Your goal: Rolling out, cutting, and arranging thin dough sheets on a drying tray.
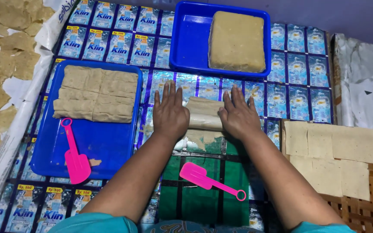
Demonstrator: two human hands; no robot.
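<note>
Right at the middle of the mat, a pale roll of dough lies crosswise, with a thin, ragged sheet of dough trailing from under it toward the near edge. Both hands lie flat and open on the roll, fingers stretched and pointing to the far edge: the left hand presses its left end, the right hand its right end; neither closes around it.

Near the mat's near edge, a pink plastic scraper lies just short of the forearms. Toward the left edge sits a blue tray holding flat dough slabs and a second pink scraper. At the far edge, another blue tray carries a thick square dough block. Off the right edge, thin cut sheets rest on a woven surface.
</note>
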